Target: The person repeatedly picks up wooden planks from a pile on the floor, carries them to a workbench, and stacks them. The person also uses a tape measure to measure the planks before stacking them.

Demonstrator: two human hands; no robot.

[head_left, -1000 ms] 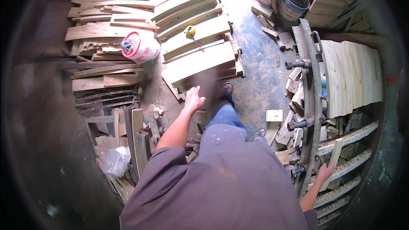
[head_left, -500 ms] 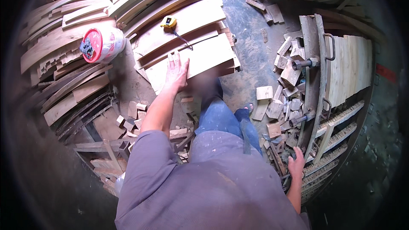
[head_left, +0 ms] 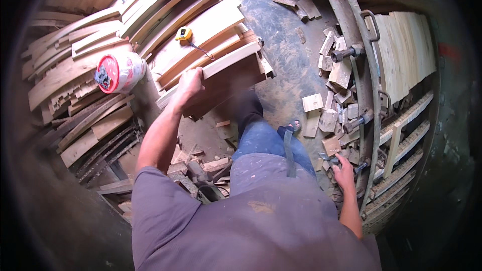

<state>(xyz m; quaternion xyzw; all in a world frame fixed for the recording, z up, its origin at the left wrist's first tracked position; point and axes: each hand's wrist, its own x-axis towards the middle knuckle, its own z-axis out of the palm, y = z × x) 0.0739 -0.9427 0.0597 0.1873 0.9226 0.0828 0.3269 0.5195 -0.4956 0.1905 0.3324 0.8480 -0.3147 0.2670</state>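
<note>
My left hand is closed round the near edge of a wide wooden board, which is tilted up so that its shaded brown face is toward me. Behind it are other curved boards, with a yellow tape measure lying on one and its tape hook end dangling over the edge. At the right, my right hand hangs with loosely bent fingers, seemingly holding nothing. It is over the wood scraps, beside a rusty metal clamp frame. A greyish scrap shows just past its fingertips; its kind is unclear.
A white bucket with a red rim stands at the left among stacked curved boards. Wood offcuts litter the floor between my legs and the clamp. Pale boards sit in the rack at the right, with large screws jutting inward.
My left hand has gone from lying flat on the board to gripping its edge, and the board has tipped up. My right hand has moved up and its fingers have bent.
</note>
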